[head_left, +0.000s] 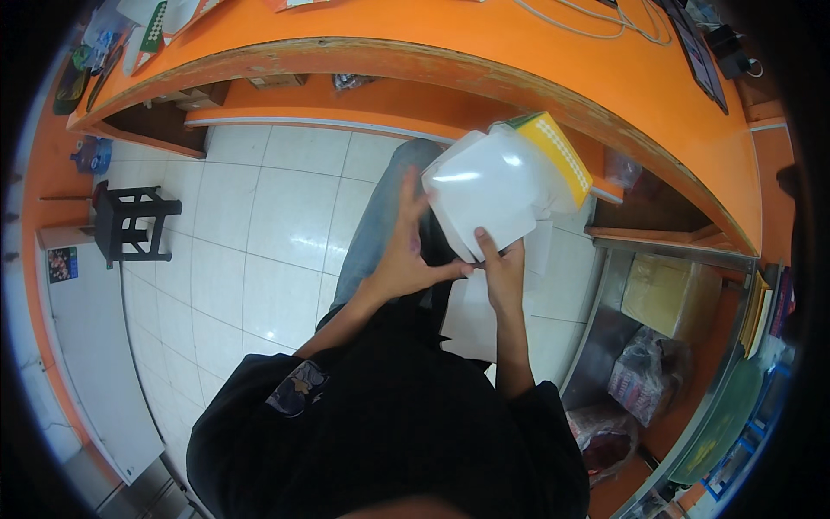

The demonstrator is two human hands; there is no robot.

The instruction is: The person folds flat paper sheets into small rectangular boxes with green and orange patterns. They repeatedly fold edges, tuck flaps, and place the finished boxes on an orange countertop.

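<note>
A white paperboard food box [484, 195] with a yellow and green printed side is held up in front of me, partly folded, its glossy white face toward me. My right hand [503, 264] grips its lower edge, thumb on top and the other fingers hidden underneath. Along the box's left edge my left hand [406, 251] has its fingers spread wide; the thumb reaches toward the lower corner, and whether the fingertips touch the card I cannot tell. Beneath my right wrist, flat white card [469, 322] lies over my lap.
An orange counter [372, 65] curves across the far side, with folded cartons, cables and a dark flat device on top. On the right stands a shelf holding a yellowish package [661, 294] and plastic-wrapped bundles [648, 376]. A black stool [134, 225] stands on the tiled floor at left.
</note>
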